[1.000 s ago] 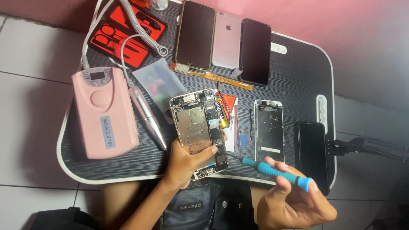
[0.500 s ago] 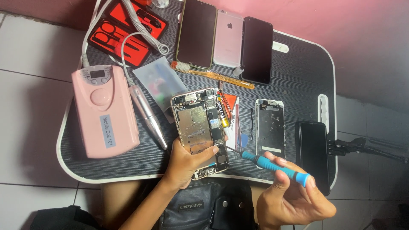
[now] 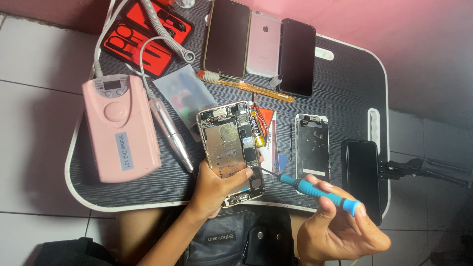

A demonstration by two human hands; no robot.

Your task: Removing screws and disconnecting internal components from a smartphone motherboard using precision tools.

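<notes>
Opened phone chassis (image 3: 230, 150) | location: black lap table (image 3: 345, 74), near edge, beside pink drill unit (image 3: 120, 128) | left hand (image 3: 217, 187) clasps lower edge | right hand (image 3: 335, 231) pinches blue screwdriver (image 3: 318, 189), tip at board | handling: light, rigid, fragile exposed parts; hold by frame edges.

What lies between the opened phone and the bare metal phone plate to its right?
In the head view, between the opened phone and the metal plate lie an orange-and-white card, a thin black pin and the screwdriver's shaft.
</notes>
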